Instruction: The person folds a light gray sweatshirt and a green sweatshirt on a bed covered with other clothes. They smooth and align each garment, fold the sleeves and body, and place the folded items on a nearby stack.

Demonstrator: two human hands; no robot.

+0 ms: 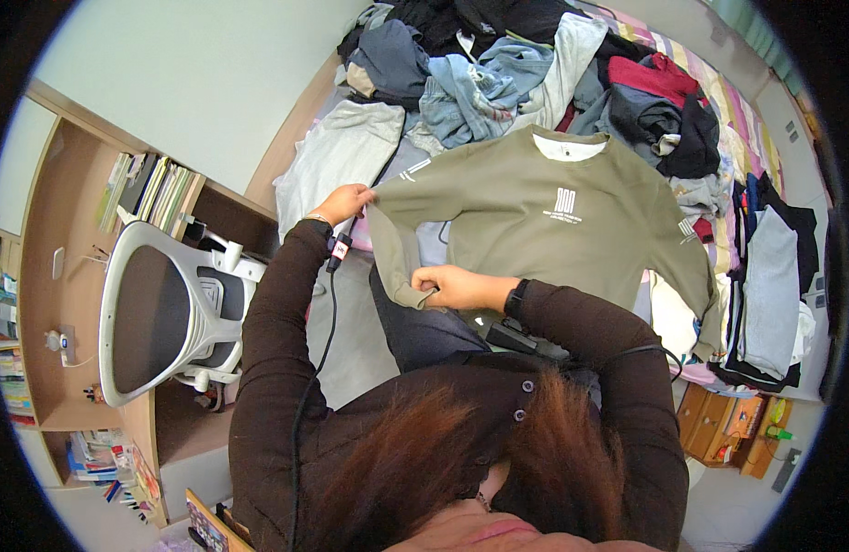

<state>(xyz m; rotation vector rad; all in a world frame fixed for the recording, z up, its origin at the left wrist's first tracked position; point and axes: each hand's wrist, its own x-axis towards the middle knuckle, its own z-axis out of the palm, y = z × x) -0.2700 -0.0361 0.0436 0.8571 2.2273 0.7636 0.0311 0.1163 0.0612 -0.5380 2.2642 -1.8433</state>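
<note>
An olive green sweatshirt [521,200] with white printing lies spread front side up before me, its neckline pointing away. My left hand [346,205] pinches the sleeve at the left near its elbow bend. The cuff of that same sleeve is gripped in my right hand [455,288], close to my lap. Between the two hands the sleeve bends downward. The other sleeve hangs towards the lower right, over white cloth. Beside my left hand lies a light grey garment [342,152].
Heaped clothes, among them light blue jeans [466,96], cover the far part of the bed. Folded clothes [769,297] are stacked at the right. A white-framed office chair [183,310] stands left, by wooden shelves [73,276]. A black cable [333,297] runs along my left arm.
</note>
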